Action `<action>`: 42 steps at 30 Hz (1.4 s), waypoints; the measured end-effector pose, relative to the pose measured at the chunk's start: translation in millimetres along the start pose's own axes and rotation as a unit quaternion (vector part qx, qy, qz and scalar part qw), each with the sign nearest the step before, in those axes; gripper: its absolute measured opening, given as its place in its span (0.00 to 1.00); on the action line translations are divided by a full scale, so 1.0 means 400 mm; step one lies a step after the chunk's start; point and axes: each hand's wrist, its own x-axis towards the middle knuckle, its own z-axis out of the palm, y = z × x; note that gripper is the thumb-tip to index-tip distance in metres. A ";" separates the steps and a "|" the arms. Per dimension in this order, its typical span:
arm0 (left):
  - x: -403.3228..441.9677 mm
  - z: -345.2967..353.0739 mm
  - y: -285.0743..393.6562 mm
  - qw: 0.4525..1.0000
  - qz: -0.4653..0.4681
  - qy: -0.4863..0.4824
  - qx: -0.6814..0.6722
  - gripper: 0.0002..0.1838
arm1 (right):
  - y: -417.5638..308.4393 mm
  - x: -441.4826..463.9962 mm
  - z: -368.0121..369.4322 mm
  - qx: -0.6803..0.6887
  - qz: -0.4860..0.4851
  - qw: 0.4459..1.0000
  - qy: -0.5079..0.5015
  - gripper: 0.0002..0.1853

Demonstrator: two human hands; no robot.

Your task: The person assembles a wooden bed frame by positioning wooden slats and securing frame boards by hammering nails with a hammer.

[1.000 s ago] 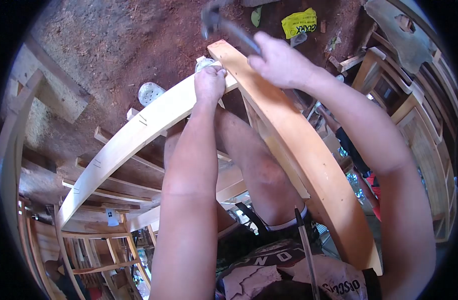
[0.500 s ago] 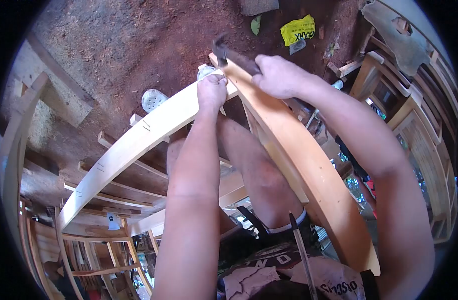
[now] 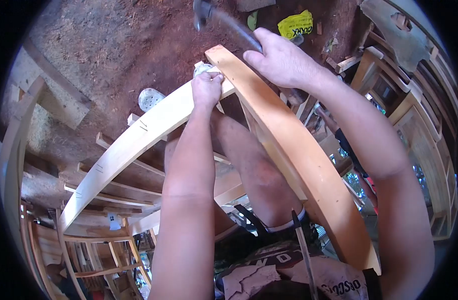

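Observation:
My right hand (image 3: 284, 59) grips a hammer (image 3: 239, 32), its metal head raised above the wooden corner and slightly blurred. My left hand (image 3: 207, 89) is closed near the end of a pale wooden board (image 3: 124, 135), its fingertips pinched together by the joint. Whatever those fingers hold is too small to make out. Against that end stands a second, orange-toned board (image 3: 289, 135), which runs down towards my body on the right. Several thin pencil-like marks show on the pale board.
A pen-like stick (image 3: 305, 250) rises in front of my shirt. On the dirt floor (image 3: 114, 50) lie a yellow packet (image 3: 295, 25) and a green leaf (image 3: 252, 20). Wooden frames (image 3: 414, 130) stand at right, another frame (image 3: 109, 255) at lower left. Another person's arm shows at right.
The hammer has gone up and away from the corner, with my right hand raised along with it. My left hand stays at the joint, shifted slightly left in view.

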 end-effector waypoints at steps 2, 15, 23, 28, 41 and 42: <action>-0.001 0.002 -0.005 1.000 0.004 0.012 -0.020 0.16 | 0.020 -0.005 0.039 0.053 0.006 0.994 0.092 0.18; 0.009 -0.013 0.018 1.000 -0.013 -0.014 0.016 0.12 | 0.031 0.029 0.035 -0.092 0.080 0.962 -0.245 0.27; 0.100 -0.130 -0.066 0.903 -0.091 -0.057 -0.416 0.13 | 0.035 0.037 0.088 0.084 -0.113 0.989 0.044 0.26; -0.004 -0.237 0.112 0.755 -0.006 -0.112 -0.646 0.07 | -0.042 0.091 0.133 0.227 -0.030 0.972 0.058 0.16; -0.032 -0.305 0.182 0.685 0.099 -0.182 -0.698 0.13 | -0.101 0.081 0.137 0.433 0.000 0.901 0.026 0.08; -0.029 -0.317 0.181 0.674 0.099 -0.209 -0.702 0.13 | -0.102 0.082 0.138 0.434 -0.002 0.901 0.026 0.08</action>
